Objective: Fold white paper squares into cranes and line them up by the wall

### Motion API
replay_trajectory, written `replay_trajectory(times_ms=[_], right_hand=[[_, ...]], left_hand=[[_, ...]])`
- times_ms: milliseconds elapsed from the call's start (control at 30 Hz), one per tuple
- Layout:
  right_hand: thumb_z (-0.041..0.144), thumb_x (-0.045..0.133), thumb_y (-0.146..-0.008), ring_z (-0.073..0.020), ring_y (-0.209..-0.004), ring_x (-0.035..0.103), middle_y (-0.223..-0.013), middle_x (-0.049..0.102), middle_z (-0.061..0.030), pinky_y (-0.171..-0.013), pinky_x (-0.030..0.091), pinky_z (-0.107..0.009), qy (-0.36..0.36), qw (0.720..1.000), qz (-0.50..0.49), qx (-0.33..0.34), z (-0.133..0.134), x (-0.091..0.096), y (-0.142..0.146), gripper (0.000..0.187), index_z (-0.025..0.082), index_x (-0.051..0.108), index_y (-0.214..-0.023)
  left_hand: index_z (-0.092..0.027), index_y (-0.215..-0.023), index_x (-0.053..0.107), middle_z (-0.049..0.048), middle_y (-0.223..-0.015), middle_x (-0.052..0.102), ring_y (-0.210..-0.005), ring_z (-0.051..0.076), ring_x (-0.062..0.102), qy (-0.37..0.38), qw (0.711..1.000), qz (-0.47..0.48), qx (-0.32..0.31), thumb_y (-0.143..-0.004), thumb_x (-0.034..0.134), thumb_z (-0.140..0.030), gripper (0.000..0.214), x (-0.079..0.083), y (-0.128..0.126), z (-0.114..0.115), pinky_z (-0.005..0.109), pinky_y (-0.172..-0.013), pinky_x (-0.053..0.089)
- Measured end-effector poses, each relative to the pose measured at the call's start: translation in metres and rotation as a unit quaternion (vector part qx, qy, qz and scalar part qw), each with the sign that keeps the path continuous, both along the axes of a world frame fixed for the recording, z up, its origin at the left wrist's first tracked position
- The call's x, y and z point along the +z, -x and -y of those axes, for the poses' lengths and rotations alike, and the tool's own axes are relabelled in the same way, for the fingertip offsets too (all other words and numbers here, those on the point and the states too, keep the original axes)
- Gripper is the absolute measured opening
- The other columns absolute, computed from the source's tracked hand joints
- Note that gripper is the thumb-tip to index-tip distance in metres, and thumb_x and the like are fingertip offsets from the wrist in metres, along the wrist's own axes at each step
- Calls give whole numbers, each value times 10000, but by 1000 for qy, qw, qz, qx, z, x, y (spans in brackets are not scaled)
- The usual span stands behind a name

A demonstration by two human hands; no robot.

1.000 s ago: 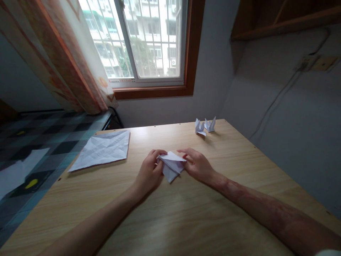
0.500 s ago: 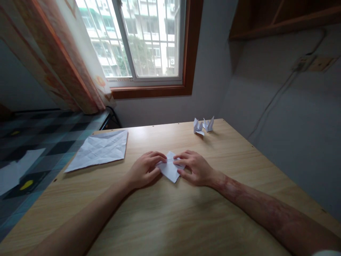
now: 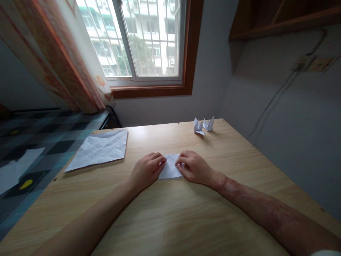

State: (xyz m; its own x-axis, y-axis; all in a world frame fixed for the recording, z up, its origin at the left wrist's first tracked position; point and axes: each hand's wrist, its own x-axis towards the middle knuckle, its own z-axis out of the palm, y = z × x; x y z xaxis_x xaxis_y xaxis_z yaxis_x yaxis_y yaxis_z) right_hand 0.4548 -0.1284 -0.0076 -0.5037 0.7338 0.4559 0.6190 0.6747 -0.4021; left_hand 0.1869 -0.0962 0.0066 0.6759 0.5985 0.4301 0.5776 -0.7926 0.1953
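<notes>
Found left hand (image 3: 149, 168) and right hand (image 3: 195, 167) flanking small white paper (image 3: 170, 168) on surface (image 3: 160, 217), apparently to steady it. Noted fingers bent nearly closed at both sides; could not tell pinching from pressing. Farther off, saw creased sheet (image 3: 99, 148) at left, then paper figures (image 3: 198, 127) near far right corner, likely set clear of handling.

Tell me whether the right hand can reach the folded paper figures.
Likely yes: nothing visible blocks the way from the right hand to the folded paper figures, though it now touches the small paper.
</notes>
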Motion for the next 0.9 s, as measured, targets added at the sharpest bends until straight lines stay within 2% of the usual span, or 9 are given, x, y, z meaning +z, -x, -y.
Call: replay_trajectory(times_ms=[133,233,300,400,533,600,667,767,900], right_hand=[[230,727,-1019,-259,-1042,667,-1074,752,-78,-991,527,-416,3,1000,-22,-2,-5,-2,-3,37,228,761,-1034],[308,834,-945,-292,-1142,654,-1220,738,-107,-1043,525,-445,9,998,-41,-35,-7,-4,-3,289,212,719,-1192],[324,854,-922,-293,-1112,651,-1175,730,-105,-1010,530,-437,13,997,-43,-59,-7,-6,-3,324,207,711,-1188],[292,816,-948,-259,-983,642,-1010,703,-69,-915,514,-395,13,997,-28,-72,-6,-6,-2,140,213,724,-1018],[244,788,-958,-225,-861,623,-832,652,-17,-867,475,-374,21,997,-22,-69,-6,-4,-2,94,218,712,-909],[246,805,-934,-234,-875,636,-875,682,-24,-886,485,-387,27,996,-39,-80,-6,-4,-2,117,215,712,-997],[255,834,-893,-254,-928,653,-1015,724,-60,-915,506,-411,30,993,-61,-97,-7,-6,-3,311,207,687,-1163],[255,849,-860,-272,-990,659,-1160,726,-102,-944,529,-429,44,988,-92,-114,-10,-11,-4,528,191,619,-1330],[210,773,-912,-241,-980,655,-1148,726,-82,-929,539,-398,82,979,-141,-121,-15,-18,-6,448,200,628,-1335]], left_hand=[[-238,-1076,768,93,-1102,797,-1001,266,748,16,1000,1,-18,-1006,673,-351,164,3,-3,5,412,-916,614],[-247,-1165,758,87,-1266,794,-1133,280,756,15,999,9,-42,-956,694,-288,222,1,-2,3,437,-1024,607],[-249,-1161,756,81,-1317,782,-1185,280,739,-1,999,13,-37,-990,642,-242,205,-1,-2,1,456,-1066,590],[-237,-1096,766,90,-1214,802,-1101,267,737,-11,1000,8,-12,-1066,548,-227,220,-1,-1,-1,449,-999,606],[-225,-1186,759,106,-1202,816,-1099,259,759,21,1000,10,-17,-1092,520,-249,259,-1,-2,2,422,-990,622],[-228,-1228,756,114,-1285,803,-1161,280,764,24,999,11,-19,-1062,604,-326,245,-1,-3,4,446,-1046,619],[-233,-1253,764,119,-1360,785,-1216,297,762,30,999,14,-28,-1027,673,-385,287,-3,-3,3,468,-1084,618],[-248,-1295,779,104,-1411,779,-1314,279,736,56,996,31,-67,-1065,619,-326,290,-7,-2,-3,470,-1147,601],[-257,-1314,780,78,-1403,792,-1353,234,722,81,990,43,-103,-1103,497,-191,359,-12,1,-12,459,-1193,578]])
